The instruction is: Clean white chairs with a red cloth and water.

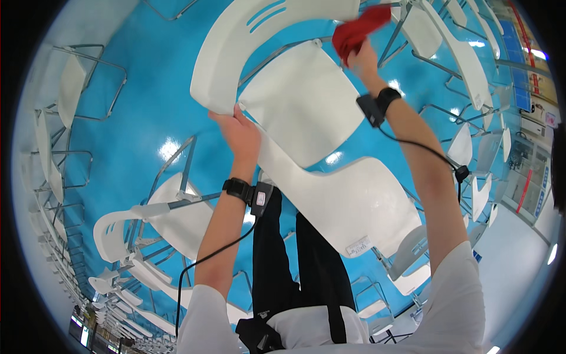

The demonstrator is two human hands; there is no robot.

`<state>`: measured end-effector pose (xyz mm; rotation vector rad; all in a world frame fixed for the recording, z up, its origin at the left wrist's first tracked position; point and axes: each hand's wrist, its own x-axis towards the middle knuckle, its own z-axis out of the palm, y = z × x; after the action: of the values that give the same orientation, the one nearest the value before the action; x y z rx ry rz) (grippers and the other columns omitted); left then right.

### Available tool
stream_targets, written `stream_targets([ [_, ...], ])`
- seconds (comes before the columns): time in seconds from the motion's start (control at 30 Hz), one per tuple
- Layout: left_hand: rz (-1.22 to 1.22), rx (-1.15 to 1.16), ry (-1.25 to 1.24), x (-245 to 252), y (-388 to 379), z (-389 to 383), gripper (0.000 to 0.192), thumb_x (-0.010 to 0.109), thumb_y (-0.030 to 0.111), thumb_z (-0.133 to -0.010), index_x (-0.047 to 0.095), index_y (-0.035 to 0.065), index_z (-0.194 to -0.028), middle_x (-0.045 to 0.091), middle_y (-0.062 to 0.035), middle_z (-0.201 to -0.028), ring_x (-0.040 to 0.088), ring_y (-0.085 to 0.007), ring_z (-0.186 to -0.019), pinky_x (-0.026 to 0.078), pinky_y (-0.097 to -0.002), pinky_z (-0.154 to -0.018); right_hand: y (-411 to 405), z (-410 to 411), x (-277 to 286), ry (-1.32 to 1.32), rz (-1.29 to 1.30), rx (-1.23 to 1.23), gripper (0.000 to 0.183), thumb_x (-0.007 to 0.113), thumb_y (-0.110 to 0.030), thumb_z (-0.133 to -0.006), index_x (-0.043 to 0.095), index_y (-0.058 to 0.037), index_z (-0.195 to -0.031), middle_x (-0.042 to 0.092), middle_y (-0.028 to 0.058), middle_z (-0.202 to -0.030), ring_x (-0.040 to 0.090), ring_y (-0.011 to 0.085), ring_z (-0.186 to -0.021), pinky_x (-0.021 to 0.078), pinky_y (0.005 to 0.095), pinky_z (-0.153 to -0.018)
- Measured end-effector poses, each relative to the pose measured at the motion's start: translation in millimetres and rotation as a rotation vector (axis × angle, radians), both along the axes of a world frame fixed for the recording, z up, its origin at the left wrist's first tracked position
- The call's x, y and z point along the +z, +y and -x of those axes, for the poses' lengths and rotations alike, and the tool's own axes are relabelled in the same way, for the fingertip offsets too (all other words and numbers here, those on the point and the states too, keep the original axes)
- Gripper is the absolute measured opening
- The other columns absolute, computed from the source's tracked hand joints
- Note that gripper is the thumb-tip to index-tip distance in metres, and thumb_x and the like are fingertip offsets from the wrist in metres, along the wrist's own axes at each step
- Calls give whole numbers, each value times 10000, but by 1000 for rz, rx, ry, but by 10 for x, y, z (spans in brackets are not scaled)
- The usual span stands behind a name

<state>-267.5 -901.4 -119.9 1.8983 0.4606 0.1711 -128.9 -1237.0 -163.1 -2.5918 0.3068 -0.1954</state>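
Before me stands a white plastic tablet-arm chair with a grey metal frame. Its curved backrest (pixel 216 62) has two slots, and its seat (pixel 305 101) lies beyond the writing tablet (pixel 349 199), which bears a printed sticker (pixel 359 246). My left hand (pixel 242 135) grips the near end of the backrest, where it meets the narrow arm of the tablet. A crumpled red cloth (pixel 353 37) is bunched in my right hand (pixel 365 64), at the far right end of the backrest. That cloth is blurred at its upper end. Both wrists wear black strapped devices with cables.
Another tablet-arm chair (pixel 181 208) stands close on my left. Rows of similar chairs line the left side, and more white chairs (pixel 460 57) crowd the right. The floor (pixel 150 106) is glossy blue. A glass-fronted cabinet (pixel 526 172) stands at the far right.
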Motion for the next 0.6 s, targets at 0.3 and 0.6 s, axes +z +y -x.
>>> stream_targets([
  [0.3, -106, -65, -53, -73, -91, -54, 456, 477, 57, -1047, 203, -118, -1367, 529, -291, -1204, 629, -351, -1074, 515, -405, -916, 514, 681, -1228, 168, 78, 56, 568, 705, -62, -782, 516, -114, -1315, 510, 213, -1313, 497, 443, -1251, 455, 550, -964],
  [0.6, -15, -3, 76, 15, -41, -23, 443, 473, 57, -1047, 211, -133, -1349, 517, -314, -1206, 598, -366, -1124, 471, -430, -981, 1942, 1195, -1013, 357, -160, 914, 518, 720, -29, -773, 598, -173, -1255, 534, 115, -1334, 537, 354, -1232, 463, 463, -1048],
])
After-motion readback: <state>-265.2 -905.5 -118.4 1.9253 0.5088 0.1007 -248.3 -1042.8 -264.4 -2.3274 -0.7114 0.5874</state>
